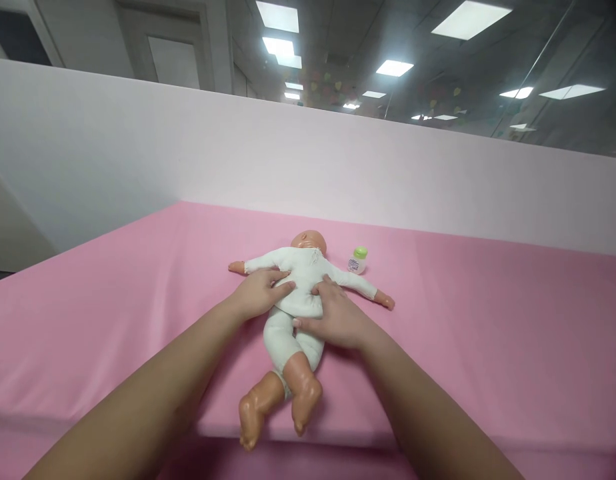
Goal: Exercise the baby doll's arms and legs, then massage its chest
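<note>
A baby doll [306, 300] in a white long-sleeved top and white leggings lies on the pink sheet, arms spread wide. Its bare feet point toward me and its head is at the far end; whether it lies face up or face down I cannot tell. My left hand [261, 292] holds the left side of its torso, thumb on the top's front or back. On the other side, my right hand [341, 313] is round the waist, with the thumb stretched over the hip. A small clear bottle with a green cap [359, 260] stands beside the doll's right-hand arm.
The pink sheet [463, 333] covers a padded table whose near edge runs below the doll's feet. A low white wall [288, 160] borders the table at the back. Above it are a window with reflected ceiling lights and, at the left, a door [173, 53].
</note>
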Demonstrator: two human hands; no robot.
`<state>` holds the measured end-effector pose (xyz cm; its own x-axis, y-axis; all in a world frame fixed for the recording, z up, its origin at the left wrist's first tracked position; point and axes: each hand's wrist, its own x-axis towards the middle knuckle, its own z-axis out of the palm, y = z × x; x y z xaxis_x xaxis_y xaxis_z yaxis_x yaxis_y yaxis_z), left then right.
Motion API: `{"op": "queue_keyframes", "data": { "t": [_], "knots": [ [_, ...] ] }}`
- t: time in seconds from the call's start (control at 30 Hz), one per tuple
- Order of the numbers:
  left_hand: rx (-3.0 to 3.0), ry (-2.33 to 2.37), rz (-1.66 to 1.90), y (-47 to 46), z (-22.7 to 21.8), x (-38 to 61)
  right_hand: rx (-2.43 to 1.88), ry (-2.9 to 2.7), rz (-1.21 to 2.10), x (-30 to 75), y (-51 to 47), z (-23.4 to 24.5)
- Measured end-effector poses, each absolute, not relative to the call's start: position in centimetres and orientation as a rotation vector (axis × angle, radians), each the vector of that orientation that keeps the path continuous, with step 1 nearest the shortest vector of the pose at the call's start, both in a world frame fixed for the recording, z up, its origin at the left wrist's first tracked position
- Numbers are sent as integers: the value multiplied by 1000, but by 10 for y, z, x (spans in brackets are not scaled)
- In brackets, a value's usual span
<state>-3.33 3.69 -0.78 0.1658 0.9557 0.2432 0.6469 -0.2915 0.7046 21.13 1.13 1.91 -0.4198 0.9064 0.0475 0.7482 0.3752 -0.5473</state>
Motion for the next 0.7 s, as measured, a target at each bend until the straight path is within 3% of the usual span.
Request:
{"op": "queue_keyframes", "data": {
  "t": [0.3,0.47,0.7],
  "knots": [
    [1999,1836,731,40,-16,-23,-1491,-2416,471,184,-5,5],
    [1969,1706,851,42,-22,-27,-1491,-2462,610,193,1,14],
    [2064,1355,713,29,-8,-29,-1436,-2458,779,220,16,25]
  ]
}}
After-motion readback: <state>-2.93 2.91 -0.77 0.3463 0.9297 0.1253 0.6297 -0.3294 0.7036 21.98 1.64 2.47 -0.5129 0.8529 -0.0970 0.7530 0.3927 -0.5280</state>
